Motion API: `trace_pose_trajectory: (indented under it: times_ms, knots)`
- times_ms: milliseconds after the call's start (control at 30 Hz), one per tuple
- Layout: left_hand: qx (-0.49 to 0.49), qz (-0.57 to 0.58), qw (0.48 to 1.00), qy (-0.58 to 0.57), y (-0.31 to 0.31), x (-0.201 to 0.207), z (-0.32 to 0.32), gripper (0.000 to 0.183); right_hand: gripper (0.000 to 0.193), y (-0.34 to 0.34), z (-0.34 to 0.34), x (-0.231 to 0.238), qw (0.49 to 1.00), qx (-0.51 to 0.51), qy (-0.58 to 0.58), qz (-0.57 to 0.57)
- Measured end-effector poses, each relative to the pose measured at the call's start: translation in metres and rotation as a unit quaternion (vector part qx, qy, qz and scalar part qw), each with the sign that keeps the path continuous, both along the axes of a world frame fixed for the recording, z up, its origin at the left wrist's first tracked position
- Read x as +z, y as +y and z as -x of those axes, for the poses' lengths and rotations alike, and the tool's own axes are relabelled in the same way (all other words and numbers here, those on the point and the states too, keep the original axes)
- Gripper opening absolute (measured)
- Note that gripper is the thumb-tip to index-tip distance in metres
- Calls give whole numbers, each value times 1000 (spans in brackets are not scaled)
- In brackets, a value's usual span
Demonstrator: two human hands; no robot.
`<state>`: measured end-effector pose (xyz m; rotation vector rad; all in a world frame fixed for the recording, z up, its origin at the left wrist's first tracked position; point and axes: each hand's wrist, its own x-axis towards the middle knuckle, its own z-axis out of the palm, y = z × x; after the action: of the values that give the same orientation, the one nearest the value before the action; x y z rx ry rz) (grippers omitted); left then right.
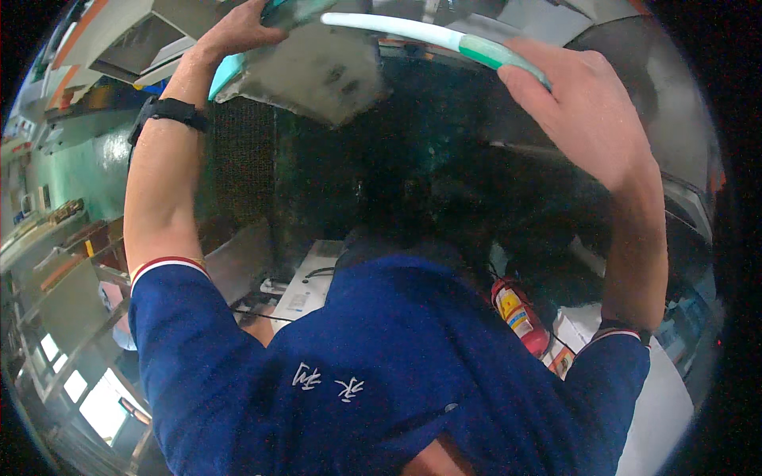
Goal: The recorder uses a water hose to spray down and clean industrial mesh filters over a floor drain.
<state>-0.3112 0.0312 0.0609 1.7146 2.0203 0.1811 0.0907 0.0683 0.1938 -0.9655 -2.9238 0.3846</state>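
Rod: white with green section (440, 34), upper middle; looks bowed, view bends edges; green end in right hand, white end free, pointing left.
Right hand (587, 107): gripping green end, thumb along near edge; blurred.
Left hand (242, 32): cut by upper edge; cannot tell if gripping; teal piece (228, 75) just below.
Sheet: grey, cloudy (309, 75), ragged lower edge, between left hand and rod's white end.
Open room: wide dark gap below rod, between left forearm (163, 186) and right forearm (635, 254).
Left wrist: black band (171, 111).
Lower down: white case (313, 278) left of blue shirt (397, 349), red extinguisher (520, 317) right.
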Motion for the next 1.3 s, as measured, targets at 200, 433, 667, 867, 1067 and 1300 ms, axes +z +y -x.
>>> trace_pose_trajectory:
  times_ms: [200,433,667,867,1067,1300]
  knots:
    - [9,12,999,41,6,-8,10,89,26,-11,13,-14,998,19,18,54]
    - [13,13,997,80,8,-13,16,101,25,-20,38,-54,999,33,-13,21]
    - [37,28,997,62,2,-5,4,98,26,-26,57,-69,996,64,-30,46]
    - [46,35,998,29,1,4,-8,92,27,-36,71,-75,996,66,-41,51]
    - [2,-67,994,91,-4,-17,6,89,26,-36,92,-114,987,81,-100,92]
    - [34,7,999,38,2,-2,-9,80,25,-34,110,-163,980,81,-140,112]
